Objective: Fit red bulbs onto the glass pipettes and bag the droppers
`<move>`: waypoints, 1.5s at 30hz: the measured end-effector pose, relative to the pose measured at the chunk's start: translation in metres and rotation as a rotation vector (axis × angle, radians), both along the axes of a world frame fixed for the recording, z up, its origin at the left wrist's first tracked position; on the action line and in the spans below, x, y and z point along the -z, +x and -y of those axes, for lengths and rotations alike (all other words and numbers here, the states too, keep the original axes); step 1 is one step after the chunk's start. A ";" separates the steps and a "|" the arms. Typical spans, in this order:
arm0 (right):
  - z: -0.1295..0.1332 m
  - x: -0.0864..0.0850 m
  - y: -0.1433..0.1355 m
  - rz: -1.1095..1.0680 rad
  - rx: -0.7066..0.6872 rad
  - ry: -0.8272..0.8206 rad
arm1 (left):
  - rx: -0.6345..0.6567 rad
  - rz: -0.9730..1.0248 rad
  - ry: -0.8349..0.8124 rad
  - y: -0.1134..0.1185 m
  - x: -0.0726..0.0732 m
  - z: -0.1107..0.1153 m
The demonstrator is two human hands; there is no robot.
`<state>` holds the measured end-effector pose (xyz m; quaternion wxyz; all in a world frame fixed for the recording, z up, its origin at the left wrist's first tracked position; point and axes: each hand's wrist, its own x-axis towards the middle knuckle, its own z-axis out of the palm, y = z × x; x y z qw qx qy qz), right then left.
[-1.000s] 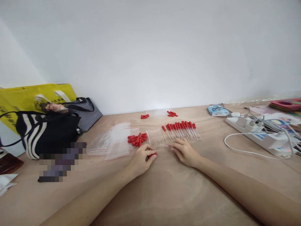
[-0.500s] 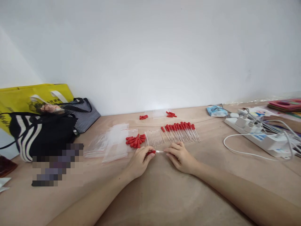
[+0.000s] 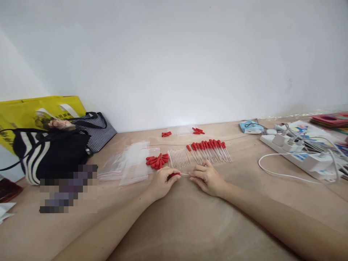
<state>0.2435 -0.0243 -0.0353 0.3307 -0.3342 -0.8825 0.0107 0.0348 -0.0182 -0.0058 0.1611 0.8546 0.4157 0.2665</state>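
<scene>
My left hand (image 3: 163, 182) pinches a red rubber dropper bulb (image 3: 174, 175). Out of its end, toward the right, runs a thin clear glass tube (image 3: 185, 174), whose other part my right hand (image 3: 208, 179) grips between thumb and fingers. Just beyond my left hand lies a heap of loose red bulbs (image 3: 157, 160). Beside it, a row of bare clear tubes (image 3: 179, 157) rests on the table. Farther right, droppers with red bulbs fitted (image 3: 209, 146) lie side by side, bulbs pointing to the wall.
Clear zip bags (image 3: 133, 163) lie left of the bulbs. More red bulbs (image 3: 198, 131) sit near the wall. A black bag (image 3: 54, 156) stands left, by a yellow bag (image 3: 16, 108). On the right are a power strip (image 3: 299, 156) with cables and a blue packet (image 3: 251, 127).
Both hands stay nearly in place, holding the bulb and tube. The view has shifted slightly. A hand or forearm seen at the far right edge earlier no longer shows there.
</scene>
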 end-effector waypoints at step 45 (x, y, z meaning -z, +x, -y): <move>0.004 -0.009 0.003 0.122 0.278 0.257 | -0.004 -0.119 0.413 -0.010 0.009 -0.002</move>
